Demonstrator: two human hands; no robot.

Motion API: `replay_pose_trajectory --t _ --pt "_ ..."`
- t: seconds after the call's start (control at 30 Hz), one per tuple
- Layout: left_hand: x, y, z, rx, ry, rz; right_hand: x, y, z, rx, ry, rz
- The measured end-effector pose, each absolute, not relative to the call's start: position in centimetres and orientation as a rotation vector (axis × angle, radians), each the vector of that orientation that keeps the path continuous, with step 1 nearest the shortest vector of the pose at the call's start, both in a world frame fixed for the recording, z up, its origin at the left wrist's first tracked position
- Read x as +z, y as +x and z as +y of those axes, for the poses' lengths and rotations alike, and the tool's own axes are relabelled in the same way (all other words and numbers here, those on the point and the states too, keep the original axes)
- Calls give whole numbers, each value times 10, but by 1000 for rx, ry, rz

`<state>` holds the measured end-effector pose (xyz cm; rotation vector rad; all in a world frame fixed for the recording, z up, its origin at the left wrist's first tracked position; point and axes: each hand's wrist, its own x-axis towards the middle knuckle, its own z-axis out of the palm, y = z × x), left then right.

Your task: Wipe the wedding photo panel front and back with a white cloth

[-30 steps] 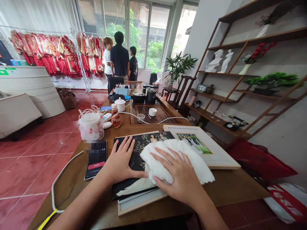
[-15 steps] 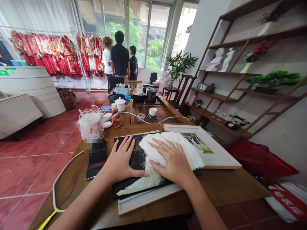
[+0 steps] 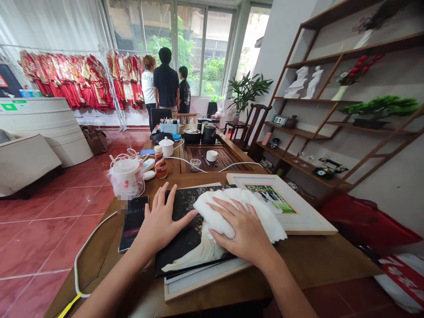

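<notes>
A dark photo album (image 3: 185, 238) lies on a pale frame at the near edge of the wooden table (image 3: 318, 260). My left hand (image 3: 162, 221) rests flat on the album's left side, fingers spread. My right hand (image 3: 243, 229) presses a white cloth (image 3: 261, 214) onto the album's right part, fingers stretched over it. A white-framed photo (image 3: 285, 205) lies just to the right, with the cloth overlapping its near-left corner.
A phone (image 3: 133, 221) lies left of the album, beside a white cable (image 3: 89, 238). Behind stand a bagged white cup (image 3: 125, 176), a bottle (image 3: 160, 162) and a tea tray (image 3: 212, 157). Three people (image 3: 165, 81) stand by the windows. Shelves (image 3: 331, 106) line the right wall.
My right hand slid the cloth left and away across the album, then back a little. My left hand shifted slightly up the album's left side. The camera tilted a little.
</notes>
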<state>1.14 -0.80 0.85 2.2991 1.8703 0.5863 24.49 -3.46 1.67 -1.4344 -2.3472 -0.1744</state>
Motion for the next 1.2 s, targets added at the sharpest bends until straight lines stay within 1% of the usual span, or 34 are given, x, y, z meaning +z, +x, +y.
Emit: replay_pose_trajectory --t 0.27,0.43,0.63,0.73,0.83,1.0,1.1,1.2 --pt "3 2 2 613 2120 1968 16 246 -35 -166 -1424 -2355" --pt "-11 -8 15 709 2083 1897 15 246 -35 -165 -1438 -2339" --pt "-13 -10 21 622 1957 1896 17 244 -36 -177 -1438 -2359" --pt "-8 -7 15 622 2040 1970 18 244 -37 -185 -1445 -2354" --pt "-2 -2 9 678 2290 1987 18 244 -37 -193 -1447 -2356" --pt "3 2 9 602 2740 1634 16 243 -36 -193 -1429 -2371" --pt "3 3 11 513 2758 1487 15 243 -35 -184 -1427 -2362" --pt "2 4 8 482 2728 1467 15 243 -35 -174 -1423 -2348"
